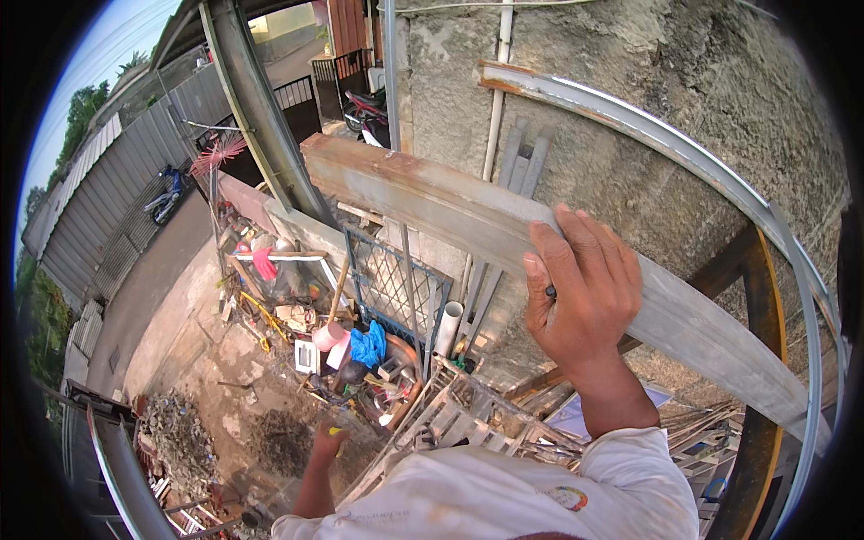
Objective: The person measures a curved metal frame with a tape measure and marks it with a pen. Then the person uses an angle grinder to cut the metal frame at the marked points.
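My right hand (589, 288) rests on the top edge of a long grey metal beam (441, 193), which has rust near its far end. Its fingers are bent, and the small dark tip of a thin object (551, 292) shows between thumb and forefinger; most of that object is hidden in the hand. Lower and to the left, my left hand (329, 441) hangs beside my body, away from the beam. It is closed around a small yellow thing (337, 432), too little of which shows to name its kind.
A second steel beam (621, 108) runs along the rough wall (720, 81). Far below lie a blue lattice gate (396, 279), a white pipe (447, 328), mixed scrap and rubble (175, 441). A ladder-like frame (459, 418) stands close by. An upright steel column (256, 99) rises ahead.
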The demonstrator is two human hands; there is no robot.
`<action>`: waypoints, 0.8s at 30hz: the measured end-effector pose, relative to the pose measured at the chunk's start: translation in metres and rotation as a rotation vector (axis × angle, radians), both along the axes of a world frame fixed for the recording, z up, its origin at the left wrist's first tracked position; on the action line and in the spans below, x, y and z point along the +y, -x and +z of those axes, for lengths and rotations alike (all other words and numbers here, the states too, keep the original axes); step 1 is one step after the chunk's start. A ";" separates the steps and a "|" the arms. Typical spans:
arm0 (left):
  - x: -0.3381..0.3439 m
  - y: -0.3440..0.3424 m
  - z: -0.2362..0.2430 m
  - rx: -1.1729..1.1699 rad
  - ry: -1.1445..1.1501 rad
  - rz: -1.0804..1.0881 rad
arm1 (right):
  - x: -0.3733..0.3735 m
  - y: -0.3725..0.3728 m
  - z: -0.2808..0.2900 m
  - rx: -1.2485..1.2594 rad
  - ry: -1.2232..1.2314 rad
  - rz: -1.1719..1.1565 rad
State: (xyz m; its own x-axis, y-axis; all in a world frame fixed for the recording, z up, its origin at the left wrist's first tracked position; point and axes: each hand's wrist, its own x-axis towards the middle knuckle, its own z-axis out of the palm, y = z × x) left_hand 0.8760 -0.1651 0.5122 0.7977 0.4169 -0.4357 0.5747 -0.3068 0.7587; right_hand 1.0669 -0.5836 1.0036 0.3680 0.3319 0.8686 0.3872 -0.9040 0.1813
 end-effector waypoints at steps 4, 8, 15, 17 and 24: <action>0.016 -0.024 0.004 0.042 0.012 -0.053 | 0.001 0.000 0.000 0.004 0.008 0.002; 0.020 -0.041 0.008 -0.004 -0.090 -0.119 | 0.001 0.000 0.002 -0.002 0.003 0.019; -0.011 -0.072 0.047 0.001 -0.055 -0.208 | -0.004 0.004 0.003 0.051 0.014 0.018; -0.011 -0.074 0.037 -0.008 -0.092 -0.231 | -0.003 0.006 0.005 0.081 -0.001 0.078; -0.036 -0.046 0.056 -0.160 -0.043 -0.078 | 0.011 0.003 -0.006 0.286 -0.131 0.856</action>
